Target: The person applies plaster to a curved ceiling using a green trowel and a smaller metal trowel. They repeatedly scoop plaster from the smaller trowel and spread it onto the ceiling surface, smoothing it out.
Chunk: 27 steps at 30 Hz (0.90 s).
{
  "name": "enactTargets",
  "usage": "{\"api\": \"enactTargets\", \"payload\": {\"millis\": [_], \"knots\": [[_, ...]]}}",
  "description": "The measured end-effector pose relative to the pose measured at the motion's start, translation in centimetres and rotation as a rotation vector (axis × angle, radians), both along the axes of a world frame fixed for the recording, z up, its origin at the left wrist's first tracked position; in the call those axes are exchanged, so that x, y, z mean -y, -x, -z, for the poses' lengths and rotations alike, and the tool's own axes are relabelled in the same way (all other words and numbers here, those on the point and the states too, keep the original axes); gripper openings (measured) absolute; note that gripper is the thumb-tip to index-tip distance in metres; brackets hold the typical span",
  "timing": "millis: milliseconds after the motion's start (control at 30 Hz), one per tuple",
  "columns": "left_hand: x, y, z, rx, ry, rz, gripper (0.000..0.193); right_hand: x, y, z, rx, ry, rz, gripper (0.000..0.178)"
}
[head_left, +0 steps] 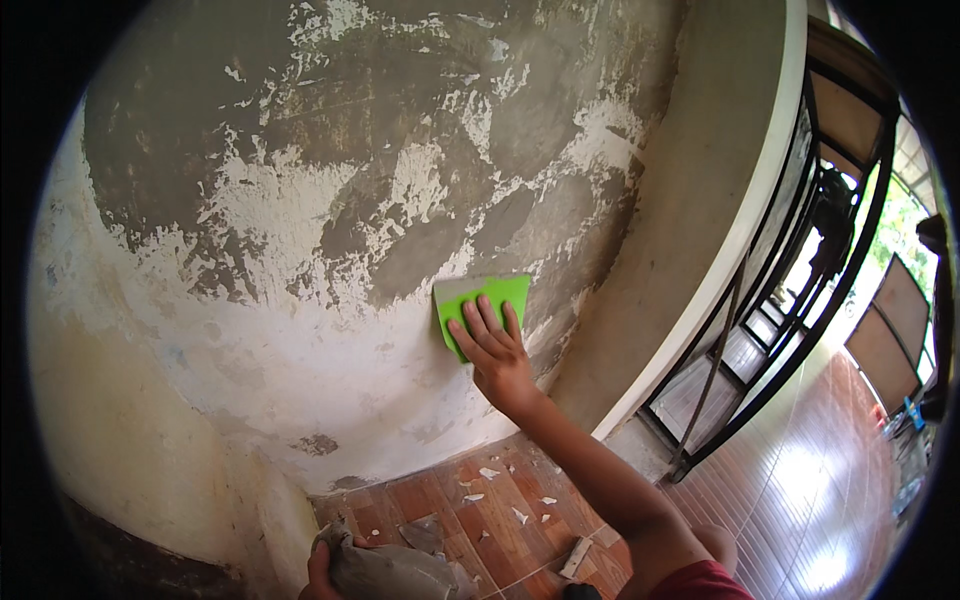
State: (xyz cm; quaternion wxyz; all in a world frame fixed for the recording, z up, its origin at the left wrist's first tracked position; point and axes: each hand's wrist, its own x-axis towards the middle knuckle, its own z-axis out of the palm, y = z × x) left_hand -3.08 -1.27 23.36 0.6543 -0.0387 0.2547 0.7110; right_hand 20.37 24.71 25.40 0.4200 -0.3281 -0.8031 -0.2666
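Note:
My right hand is closed on a bright green putty spreader, its fingers laid across the flat face. The spreader's upper edge rests against the wall, where bare grey patches meet flaking white paint. Smeared grey filler lies on the wall just above the blade. At the lower edge, my left hand grips a soft-looking grey mass; whether it is a lump of filler or a filled bag, I cannot tell. Most of that hand is hidden or cut off by the picture's edge.
Pale paint flakes litter the reddish-brown tiled floor. A small whitish block lies near my right forearm. To the right stand a wall edge and a dark-framed door, with shiny tiles beyond.

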Motion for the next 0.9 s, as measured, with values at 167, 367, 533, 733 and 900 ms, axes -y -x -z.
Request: {"api": "enactTargets", "payload": {"millis": [167, 367, 533, 733, 900], "knots": [[0.1, -1.1, -2.1, -0.072, 0.106, -0.040, 0.032, 4.1, -4.1, -1.3, 0.161, 0.094, -0.053, 0.065], [0.9, -2.1, -3.3, -0.155, 0.200, 0.053, 0.037, 0.9, -4.4, -9.4, -0.490, -0.187, 0.210, 0.068], [0.9, -2.2, -3.1, -0.044, -0.006, 0.174, 0.038, -2.3, 2.5, -10.6, -0.577, -0.072, 0.282, 0.077], [1.0, -2.1, -2.5, -0.043, 0.011, 0.113, 0.038, -0.9, 8.4, -8.6, -0.442, -0.078, 0.371, 0.071], [0.8, -2.0, -2.6, -0.186, 0.093, 0.028, 0.037, 2.3, 11.5, -8.1, -0.333, -0.036, 0.261, 0.064]]}}
